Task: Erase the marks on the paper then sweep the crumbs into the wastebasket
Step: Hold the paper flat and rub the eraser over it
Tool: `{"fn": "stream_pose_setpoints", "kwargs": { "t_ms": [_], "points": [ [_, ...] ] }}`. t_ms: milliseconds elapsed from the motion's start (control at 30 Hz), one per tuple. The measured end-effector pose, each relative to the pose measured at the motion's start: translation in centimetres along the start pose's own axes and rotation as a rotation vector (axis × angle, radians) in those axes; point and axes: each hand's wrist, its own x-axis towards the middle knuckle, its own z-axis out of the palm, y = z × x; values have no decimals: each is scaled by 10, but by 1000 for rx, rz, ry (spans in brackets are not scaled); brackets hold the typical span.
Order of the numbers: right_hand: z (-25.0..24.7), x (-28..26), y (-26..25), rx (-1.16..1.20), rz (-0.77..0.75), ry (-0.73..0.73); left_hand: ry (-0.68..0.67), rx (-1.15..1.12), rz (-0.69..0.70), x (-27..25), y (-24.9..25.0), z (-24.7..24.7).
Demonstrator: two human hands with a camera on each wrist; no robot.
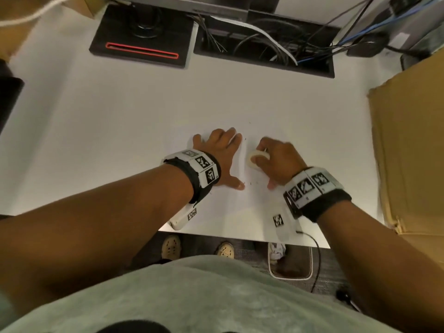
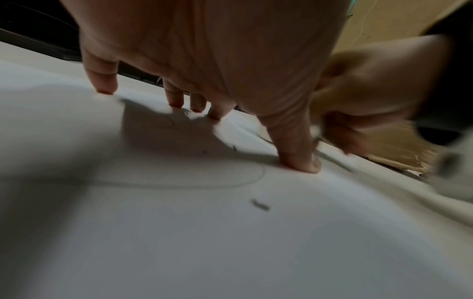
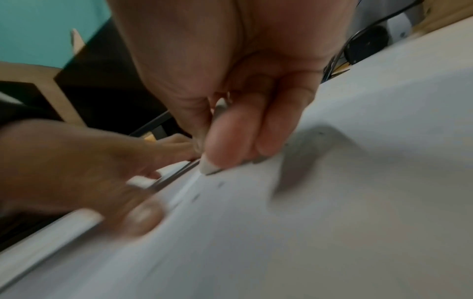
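Note:
A white paper (image 1: pixel 240 212) lies on the white desk near its front edge. My left hand (image 1: pixel 223 152) presses flat on the paper, fingers spread, as the left wrist view also shows (image 2: pixel 230 91). My right hand (image 1: pixel 266 157) pinches a white eraser (image 1: pixel 255 159) and holds its tip (image 3: pixel 208 166) against the sheet just right of the left hand. A faint pencil loop (image 2: pixel 230 183) runs under the left palm. Dark crumbs (image 1: pixel 249 182) lie between the two thumbs; one crumb (image 2: pixel 261 204) shows close up. The wastebasket (image 1: pixel 310 260) stands on the floor below the desk edge, to the right.
A black monitor base (image 1: pixel 141 44) with a red slot and a cable tray (image 1: pixel 264 49) sit at the back. A cardboard box (image 1: pixel 413 140) bounds the right side. Two white tagged devices (image 1: pixel 185 217) (image 1: pixel 283 224) lie at the front edge.

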Motion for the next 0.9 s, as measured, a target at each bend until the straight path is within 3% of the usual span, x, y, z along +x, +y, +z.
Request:
{"fn": "stream_pose_setpoints", "kwargs": {
  "t_ms": [67,233,367,533,667,800,900],
  "points": [
    [-5,7,-2,25,13,42,-6,-9,-3,0,1,0],
    [14,-17,6,0,-7,-90,-3,-25,6,-1,0,0],
    [-1,10,-2,25,13,51,-7,-20,4,-1,1,-2],
    [15,-21,9,9,37,-62,-24,-25,5,-2,0,-2],
    [2,1,1,7,68,57,-29,-25,1,-2,1,-5],
    [15,-18,4,-22,59,-23,-41,-27,-11,-3,2,-5],
    [12,-18,8,-21,63,7,-59,-26,-10,-2,-3,-10]
  ]
}}
